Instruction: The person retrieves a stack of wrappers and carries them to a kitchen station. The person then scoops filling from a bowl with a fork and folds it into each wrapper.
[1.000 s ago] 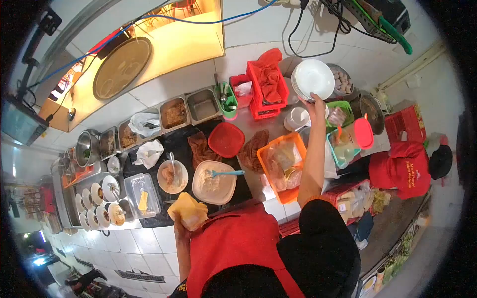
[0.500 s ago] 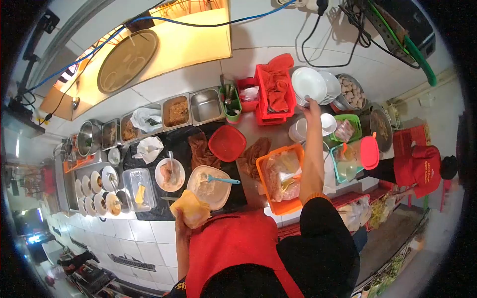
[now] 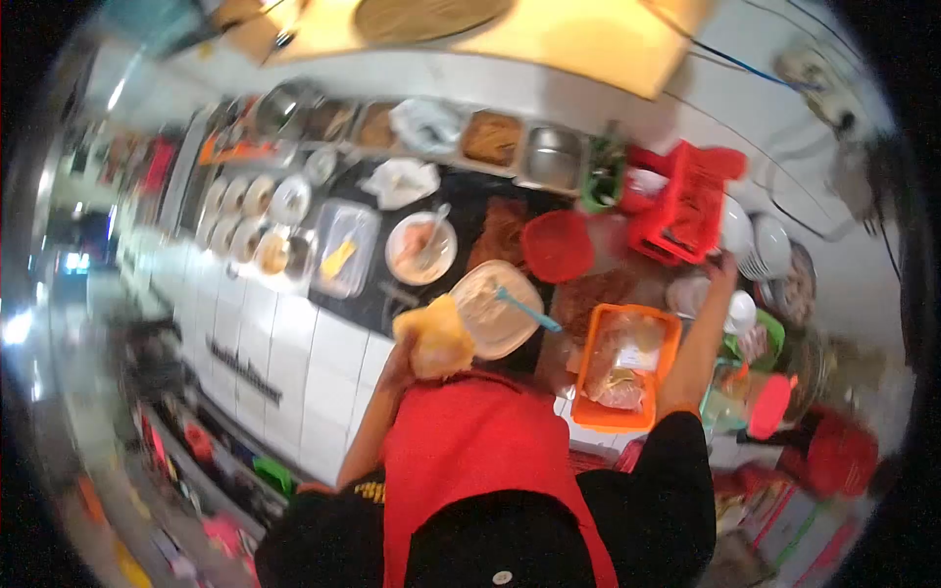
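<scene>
Left hand (image 3: 397,365) grips yellow bundle (image 3: 437,339); right hand (image 3: 723,270) reaches plates (image 3: 735,229), fingers' hold unclear (blur). Seemingly calls for a level pinch.

I see this from a camera on my own head, facing forward and steeply down past my red apron (image 3: 480,431) onto the counter (image 3: 466,191). It sits within arm's reach of the work, yet its wide, bowed view spans both my left hand (image 3: 397,367) and right hand (image 3: 723,267). The wall (image 3: 441,76) crosses the upper part; dark curved edges frame everything.
</scene>
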The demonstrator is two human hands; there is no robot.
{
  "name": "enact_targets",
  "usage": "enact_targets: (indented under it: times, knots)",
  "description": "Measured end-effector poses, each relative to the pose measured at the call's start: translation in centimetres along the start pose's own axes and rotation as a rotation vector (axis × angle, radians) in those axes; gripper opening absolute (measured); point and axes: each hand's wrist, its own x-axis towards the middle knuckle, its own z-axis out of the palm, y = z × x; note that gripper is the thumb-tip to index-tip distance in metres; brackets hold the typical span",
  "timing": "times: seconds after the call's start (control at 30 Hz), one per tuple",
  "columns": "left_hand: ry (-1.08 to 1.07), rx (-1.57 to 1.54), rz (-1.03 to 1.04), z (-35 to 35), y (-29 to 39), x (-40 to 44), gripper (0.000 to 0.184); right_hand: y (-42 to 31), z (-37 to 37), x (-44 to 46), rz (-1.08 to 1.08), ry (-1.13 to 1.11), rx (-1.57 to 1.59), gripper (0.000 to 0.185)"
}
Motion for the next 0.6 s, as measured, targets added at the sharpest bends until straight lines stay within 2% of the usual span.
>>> enact_targets:
  times: [0.03, 0.07, 0.1, 0.13, 0.17, 0.23, 0.27, 0.33, 0.47, 0.5, 0.53, 0.6]
  knots:
    - [-0.021, -0.022, -0.014, -0.2, 0.0, -0.1, 0.082, 0.5, -1.7, 1.1, -0.156, -0.121, -0.271, 0.030]
    - [-0.030, -0.048, -0.030, -0.8, -0.1, -0.1, 0.081, 0.6, -2.8, 2.4, -0.214, -0.189, -0.295, 0.029]
    - [0.038, -0.096, -0.075, -1.6, -0.2, -0.2, 0.078, -0.8, -0.8, 2.0, 0.017, -0.029, -0.083, 0.030]
    - [0.040, -0.092, -0.030, -0.9, 0.1, -0.3, 0.077, -1.1, -3.9, 4.7, 0.087, -0.129, -0.150, 0.034]
    - [0.036, -0.086, 0.006, -0.1, 0.2, -0.7, 0.076, -2.9, -1.9, 4.2, 0.308, -0.078, -0.142, 0.036]
    - [0.021, -0.096, 0.031, -0.2, 0.6, -0.9, 0.077, -4.6, 3.3, -2.4, 0.406, 0.048, -0.134, 0.033]
    - [-0.010, -0.093, 0.047, -0.3, 0.8, -0.9, 0.078, -5.0, 3.5, -3.0, 0.410, 0.047, -0.142, 0.033]
    - [-0.010, -0.102, 0.077, -0.4, 1.3, -1.1, 0.080, -5.5, 3.4, -4.6, 0.452, -0.107, -0.140, 0.032]
    - [0.045, -0.116, 0.119, -0.9, 2.7, -2.1, 0.084, -4.6, -2.2, 0.2, 0.288, -0.004, -0.219, 0.036]
    - [0.071, -0.124, 0.132, -1.6, 3.1, -2.2, 0.084, -5.2, -1.1, -1.0, 0.288, 0.012, -0.228, 0.039]
    - [-0.004, -0.149, 0.119, -3.6, 3.1, -1.9, 0.082, -6.1, 0.3, -2.1, 0.292, 0.022, -0.225, 0.043]
    - [0.040, -0.127, 0.162, -4.0, 4.1, -2.3, 0.081, -8.0, 3.1, -4.7, 0.278, 0.043, -0.226, 0.050]
